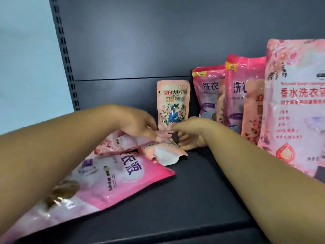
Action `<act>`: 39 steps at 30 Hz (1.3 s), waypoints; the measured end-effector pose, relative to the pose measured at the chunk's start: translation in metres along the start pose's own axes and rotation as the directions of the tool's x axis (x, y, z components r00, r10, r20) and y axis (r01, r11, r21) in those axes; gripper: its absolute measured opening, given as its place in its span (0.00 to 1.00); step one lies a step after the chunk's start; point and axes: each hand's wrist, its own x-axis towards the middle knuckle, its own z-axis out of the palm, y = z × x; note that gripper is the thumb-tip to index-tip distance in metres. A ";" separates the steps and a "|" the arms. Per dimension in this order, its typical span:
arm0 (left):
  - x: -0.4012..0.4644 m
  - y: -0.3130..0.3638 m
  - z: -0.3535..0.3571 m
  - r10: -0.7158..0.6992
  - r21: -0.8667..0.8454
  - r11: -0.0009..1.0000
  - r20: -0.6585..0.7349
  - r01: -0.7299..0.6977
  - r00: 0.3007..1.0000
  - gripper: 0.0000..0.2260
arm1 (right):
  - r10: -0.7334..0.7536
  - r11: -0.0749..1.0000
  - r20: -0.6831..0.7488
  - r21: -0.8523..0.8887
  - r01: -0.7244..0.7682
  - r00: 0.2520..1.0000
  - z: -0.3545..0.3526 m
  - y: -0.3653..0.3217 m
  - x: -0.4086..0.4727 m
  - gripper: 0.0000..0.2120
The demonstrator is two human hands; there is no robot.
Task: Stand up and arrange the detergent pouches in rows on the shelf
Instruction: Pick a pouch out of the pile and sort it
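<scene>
Head view: left hand point(139, 126) pinching top edge of a floppy pink pouch point(121, 143) in the pile at left of the shelf point(202, 191). Right hand point(190, 136) curled at the same pouch's far end, fingers part hidden; grip there unclear. Best to lift by both top corners, let the base settle, stand it just beside the small upright pouch point(173, 104). Still lying flat: big pouch point(112, 180), small one point(165, 154) under the pile. Standing at right: two tall pouches point(207, 92), point(241, 88), front pouch point(295, 106) nearest. Risk: forearm brushing front pouch, toppling the row.
</scene>
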 end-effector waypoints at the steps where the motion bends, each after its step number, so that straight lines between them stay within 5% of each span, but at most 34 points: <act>1: -0.010 -0.004 0.007 -0.018 0.020 1.000 0.051 0.017 0.999 0.23 | 0.033 0.999 0.036 -0.022 -0.032 0.999 0.000 0.000 -0.007 0.13; 5: -0.033 -0.013 0.025 -0.017 -0.055 0.998 0.126 0.024 0.992 0.32 | 0.097 0.995 0.065 0.002 -0.097 0.993 0.004 0.002 -0.016 0.13; 9: -0.036 -0.012 0.032 0.018 -0.129 0.992 0.110 -0.004 0.994 0.23 | 0.125 0.992 0.132 -0.004 -0.125 0.983 0.010 0.012 -0.018 0.10; 16: -0.038 0.006 0.018 -0.085 -0.225 0.970 0.019 0.087 0.996 0.32 | -0.117 0.993 -0.135 -0.023 0.115 0.984 -0.021 -0.008 -0.055 0.02; 19: -0.022 0.016 0.016 -0.114 -0.613 0.777 0.089 0.145 0.989 0.38 | -0.313 0.948 -0.251 -0.026 0.317 0.916 -0.030 -0.016 -0.071 0.08; 22: -0.008 0.018 0.011 -0.028 -0.844 0.495 0.220 0.204 0.975 0.41 | -0.447 0.823 -0.259 0.256 0.507 0.856 -0.030 -0.023 -0.083 0.14; 24: -0.003 0.020 0.004 0.031 -0.958 0.279 0.073 0.062 0.997 0.33 | -0.497 0.729 -0.282 0.378 0.571 0.821 -0.027 -0.025 -0.085 0.12; 26: -0.001 0.024 -0.006 -0.001 -0.991 -0.006 -0.132 -0.132 0.991 0.20 | -0.513 0.724 -0.340 0.321 0.610 0.788 -0.026 -0.024 -0.082 0.10; 28: 0.002 0.028 -0.011 -0.067 -0.956 -0.153 -0.244 -0.252 0.967 0.12 | -0.525 0.747 -0.382 0.221 0.627 0.761 -0.027 -0.019 -0.076 0.10; 37: 0.050 0.059 0.014 -0.373 -0.902 -0.165 -0.319 -0.400 0.872 0.08 | -0.333 0.765 -0.559 0.311 0.564 0.759 -0.020 0.000 -0.020 0.06; 39: 0.066 0.067 0.023 -0.424 -0.895 -0.099 -0.357 -0.434 0.832 0.07 | -0.241 0.762 -0.610 0.363 0.536 0.755 -0.016 0.001 0.001 0.06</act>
